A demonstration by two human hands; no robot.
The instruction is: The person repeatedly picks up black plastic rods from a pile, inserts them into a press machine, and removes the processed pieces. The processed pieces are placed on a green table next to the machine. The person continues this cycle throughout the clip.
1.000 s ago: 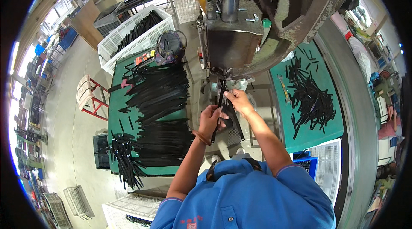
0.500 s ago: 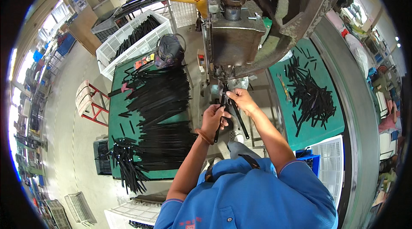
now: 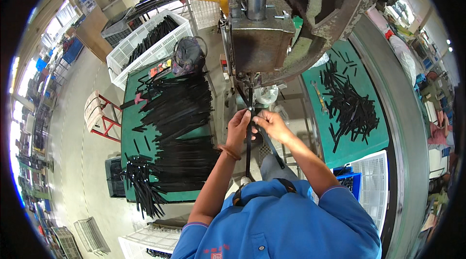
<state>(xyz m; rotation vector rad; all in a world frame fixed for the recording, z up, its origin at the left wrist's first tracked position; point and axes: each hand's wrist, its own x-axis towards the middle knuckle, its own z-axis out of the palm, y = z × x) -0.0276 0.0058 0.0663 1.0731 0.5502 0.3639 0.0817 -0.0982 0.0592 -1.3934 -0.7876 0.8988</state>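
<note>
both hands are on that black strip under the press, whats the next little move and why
Probably ease the long black strip a little further up under the press head. The left hand and right hand pinch it near its top end, just below the machine's tooling, and most of the strip hangs down toward the lap. Whether the end is already seated cannot be seen.

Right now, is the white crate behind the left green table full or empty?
Partly full: the white crate holds a heap of black strips along its middle, with bare lattice wall showing around them.
</note>
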